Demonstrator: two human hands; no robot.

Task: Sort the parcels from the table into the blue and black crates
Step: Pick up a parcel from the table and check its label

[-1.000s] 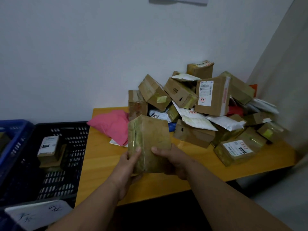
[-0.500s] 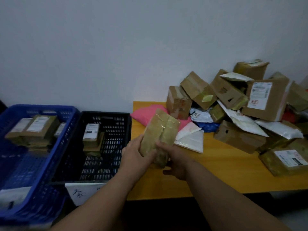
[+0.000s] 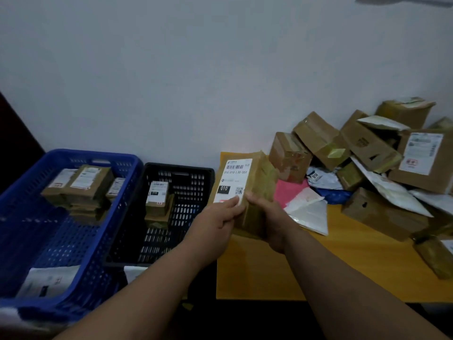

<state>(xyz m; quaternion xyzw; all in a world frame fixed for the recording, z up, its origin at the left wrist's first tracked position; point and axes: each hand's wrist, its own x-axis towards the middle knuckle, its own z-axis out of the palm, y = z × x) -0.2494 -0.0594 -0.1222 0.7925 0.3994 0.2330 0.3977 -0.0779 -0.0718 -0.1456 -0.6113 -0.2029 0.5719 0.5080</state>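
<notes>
Head view: taped cardboard parcel (image 3: 245,190) is clamped at its lower end by left hand (image 3: 215,223) and right hand (image 3: 269,217). Looks stiff, light, tape probably slick, so it's best gripped by the long edges, black crate (image 3: 149,241) at 9 o'clock.

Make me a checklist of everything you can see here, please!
Surface: yellow wooden table, bare near its front edge.
Job's things: labelled brown parcel held up; blue crate and black crate each hold stacked parcels.
Clutter: parcel pile, pink mailer, white mailers.
Grippers: left hand and right hand both grip the parcel.
Cables: nothing seen.
Surroundings: white wall.
</notes>
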